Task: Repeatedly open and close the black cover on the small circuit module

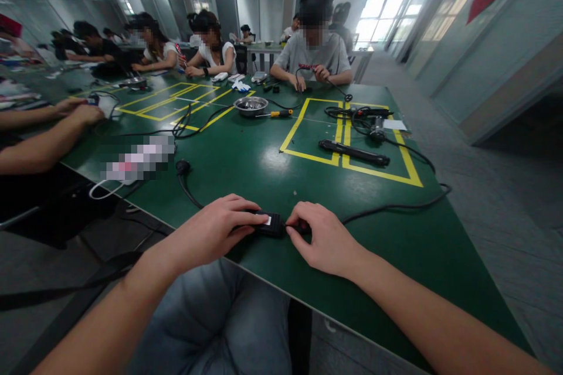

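Near the front edge of the green table lies a black power adapter (273, 225) with a small white label. My left hand (222, 224) grips it from the left, fingers over its top and thumb along the near side. Thumb and forefinger of my right hand (320, 235) pinch the black cable (303, 227) close to the adapter's right end; whether the cable's tip is seated there I cannot tell. That cable runs on to the right across the table. A black plug (183, 167) on its own cord lies beyond my left hand.
Beyond my hands are a black rod-shaped tool (354, 153), a coiled cable (358, 120), a metal bowl (250, 106) and a yellow-black screwdriver (275, 113). A power strip (141, 161) lies left. A person (311, 41) works opposite; another person's hands (83, 108) are at left.
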Demonstrator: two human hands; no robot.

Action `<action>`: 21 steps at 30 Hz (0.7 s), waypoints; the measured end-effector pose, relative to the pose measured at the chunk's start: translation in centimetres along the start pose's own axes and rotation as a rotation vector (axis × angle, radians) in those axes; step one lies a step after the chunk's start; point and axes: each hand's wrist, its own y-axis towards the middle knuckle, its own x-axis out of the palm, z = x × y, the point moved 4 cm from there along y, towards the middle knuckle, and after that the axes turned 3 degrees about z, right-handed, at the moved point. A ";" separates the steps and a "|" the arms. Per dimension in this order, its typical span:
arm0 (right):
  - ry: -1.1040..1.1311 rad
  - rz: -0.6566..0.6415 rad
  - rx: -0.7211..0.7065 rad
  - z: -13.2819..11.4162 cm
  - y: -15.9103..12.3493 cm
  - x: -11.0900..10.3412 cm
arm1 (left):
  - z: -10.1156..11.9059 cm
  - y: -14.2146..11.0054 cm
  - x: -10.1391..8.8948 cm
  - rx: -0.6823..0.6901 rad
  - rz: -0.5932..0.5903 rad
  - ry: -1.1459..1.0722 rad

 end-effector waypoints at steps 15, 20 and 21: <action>0.002 -0.006 0.005 0.0 0.1 0.2 | -1.3 1.9 -1.9 -0.192 -0.024 -0.256; 0.003 -0.013 0.022 -0.2 0.1 0.2 | -2.9 3.5 -0.8 -0.322 0.118 -0.156; 0.006 -0.011 0.028 -0.2 0.1 0.2 | -3.1 3.7 -0.4 -0.322 0.089 -0.146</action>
